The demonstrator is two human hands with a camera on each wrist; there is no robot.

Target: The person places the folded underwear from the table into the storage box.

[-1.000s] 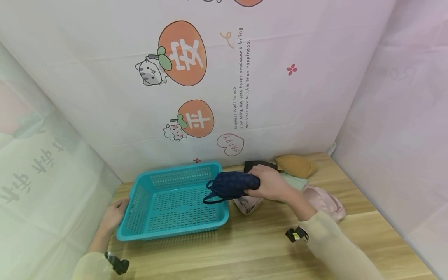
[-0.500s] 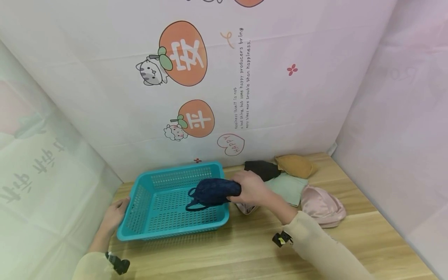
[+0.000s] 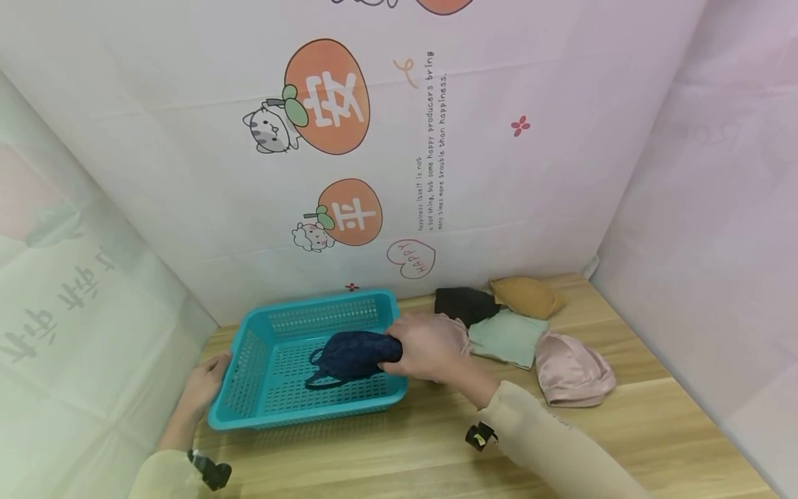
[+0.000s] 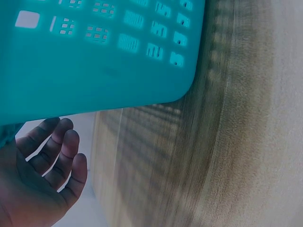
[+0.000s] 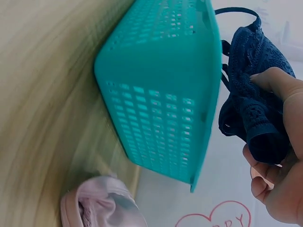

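Observation:
A folded navy lace bra with dangling straps hangs over the right part of a teal plastic basket. My right hand pinches its near end between thumb and fingers, just above the basket's right rim. In the right wrist view, the navy bra is held above the rim, its straps loose. At the basket's left side, my left hand holds the rim. The left wrist view shows that hand's fingers bent beside the basket wall, with the thumb hidden.
Right of the basket lie a black bra, a mustard bra, a pale green bra and a pink satin bra. Another pink bra lies partly behind my right hand. A printed cloth wall stands behind the wooden table.
My right hand has carried the navy bra leftward and slightly down, from beside the right rim to over the basket's interior. The left hand and basket have stayed put.

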